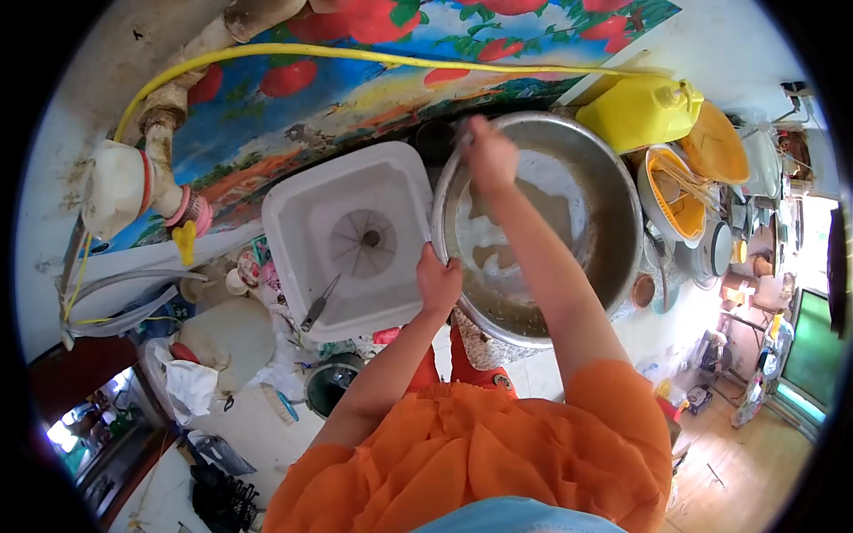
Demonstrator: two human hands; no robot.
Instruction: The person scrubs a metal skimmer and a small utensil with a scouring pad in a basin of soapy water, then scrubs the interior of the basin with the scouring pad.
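Note:
A large metal basin [626,191] holds murky water with pale foam on it. My left hand [440,282] grips the basin's near-left rim, thumb and fingers closed round the edge. At the far-left rim is my right hand [491,158], slightly blurred and closed. Something small and greyish shows at its fingers, too smeared to name. Left of the basin sits a white square sink [293,226] with a round drain in its floor. A small knife with a dark handle [314,313] lies on the sink's near-left side.
A yellow jug [635,114] and an orange-lined bowl [659,213] with wooden sticks stand right of the basin. A yellow hose [373,56] runs along the painted wall. Pipes [162,147] are at the left. A dark bucket [327,388] stands below the sink.

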